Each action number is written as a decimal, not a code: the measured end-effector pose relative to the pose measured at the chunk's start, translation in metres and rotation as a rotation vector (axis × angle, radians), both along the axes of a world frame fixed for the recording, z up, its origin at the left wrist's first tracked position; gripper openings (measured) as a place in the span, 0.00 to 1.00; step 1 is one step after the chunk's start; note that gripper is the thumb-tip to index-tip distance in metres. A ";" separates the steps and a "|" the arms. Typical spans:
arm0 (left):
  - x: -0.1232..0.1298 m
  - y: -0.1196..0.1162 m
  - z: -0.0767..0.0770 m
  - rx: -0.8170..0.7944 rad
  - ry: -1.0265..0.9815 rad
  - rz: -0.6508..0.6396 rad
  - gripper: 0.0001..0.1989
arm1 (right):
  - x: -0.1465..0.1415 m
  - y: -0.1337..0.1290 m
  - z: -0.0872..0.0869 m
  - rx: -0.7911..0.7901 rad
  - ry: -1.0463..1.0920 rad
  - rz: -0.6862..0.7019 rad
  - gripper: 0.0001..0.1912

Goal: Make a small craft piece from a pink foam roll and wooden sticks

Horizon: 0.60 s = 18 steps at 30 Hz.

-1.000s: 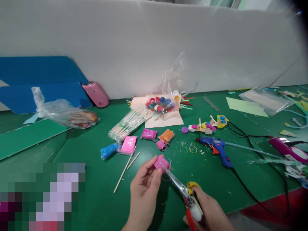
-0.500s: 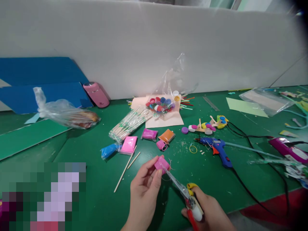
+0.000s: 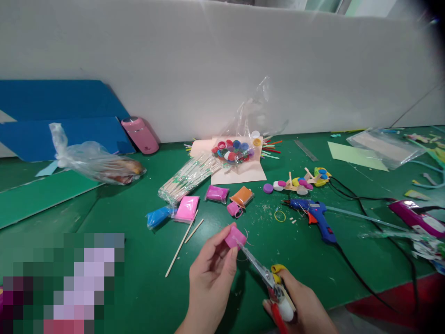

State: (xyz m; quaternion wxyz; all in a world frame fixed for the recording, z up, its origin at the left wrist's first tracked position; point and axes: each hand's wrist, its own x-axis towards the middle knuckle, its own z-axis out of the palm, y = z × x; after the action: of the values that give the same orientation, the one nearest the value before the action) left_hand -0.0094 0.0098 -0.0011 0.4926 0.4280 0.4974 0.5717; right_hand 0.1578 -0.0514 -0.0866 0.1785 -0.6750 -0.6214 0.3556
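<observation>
My left hand (image 3: 216,273) pinches a small pink plastic cap (image 3: 235,237) between thumb and fingers, with a thin loop hanging at its right side. In my right hand (image 3: 301,301) is a pair of scissors (image 3: 260,268) with a yellow and a red handle loop. Their blades point up and left, and the tips meet the cap's face; how deep they go I cannot tell. A white rounded piece with a flat wooden strip (image 3: 287,308) shows under the right palm, partly hidden. Just beyond the left hand lies another pink cap (image 3: 235,210) with a ring.
A blue glue gun (image 3: 314,213) with a cord lies to the right, near a yellow rubber band (image 3: 280,216). Clay packets (image 3: 187,208), wooden sticks (image 3: 181,248) and a bag of bottle caps (image 3: 233,152) are beyond the hands. A small assembly of sticks and caps (image 3: 301,183) stands behind the glue gun.
Both hands keep their grips, and the scissor tips remain at the pink cap. The left hand and cap have shifted very slightly right; the whole view has moved a little.
</observation>
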 end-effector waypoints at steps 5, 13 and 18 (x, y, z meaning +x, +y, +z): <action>-0.001 0.000 0.001 0.036 0.061 0.003 0.14 | -0.001 0.002 0.009 -0.028 0.017 0.012 0.10; -0.004 0.000 -0.004 0.129 0.150 -0.028 0.17 | 0.001 0.007 0.029 -0.030 -0.068 0.057 0.05; -0.005 0.002 -0.007 0.142 0.149 -0.033 0.17 | 0.001 0.007 0.030 -0.048 -0.046 0.054 0.05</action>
State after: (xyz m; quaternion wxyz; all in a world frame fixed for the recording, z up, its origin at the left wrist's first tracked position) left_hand -0.0140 0.0120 -0.0081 0.4319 0.5111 0.4840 0.5639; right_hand 0.1586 -0.0443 -0.0567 0.1382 -0.6701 -0.6346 0.3594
